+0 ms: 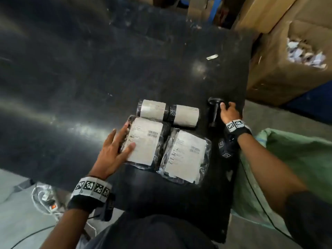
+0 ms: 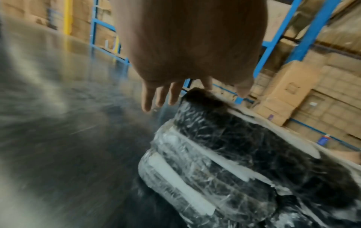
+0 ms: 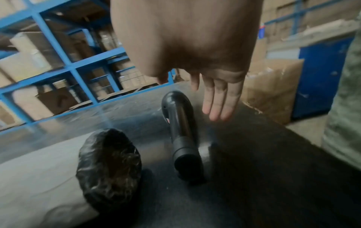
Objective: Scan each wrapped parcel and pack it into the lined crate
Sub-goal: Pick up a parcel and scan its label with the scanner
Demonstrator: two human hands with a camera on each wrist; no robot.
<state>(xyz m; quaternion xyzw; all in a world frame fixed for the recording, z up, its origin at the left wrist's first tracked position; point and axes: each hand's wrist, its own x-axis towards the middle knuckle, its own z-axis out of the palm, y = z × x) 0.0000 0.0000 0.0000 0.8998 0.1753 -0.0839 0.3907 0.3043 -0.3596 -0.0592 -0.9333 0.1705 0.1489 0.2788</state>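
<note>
Three black-wrapped parcels with white labels lie on the black table: a roll at the back, a flat one on the left and another flat one on the right. My left hand rests with straight fingers on the left flat parcel's left edge; the left wrist view shows spread fingers above the shiny wrap. A black handheld scanner lies right of the roll. My right hand hovers just right of it, fingers straight beside the scanner, gripping nothing.
A green woven liner stands past the table's right edge. A cardboard box with paper scraps sits at the back right. Blue racking with cartons runs behind the table. Cables lie on the floor at lower left.
</note>
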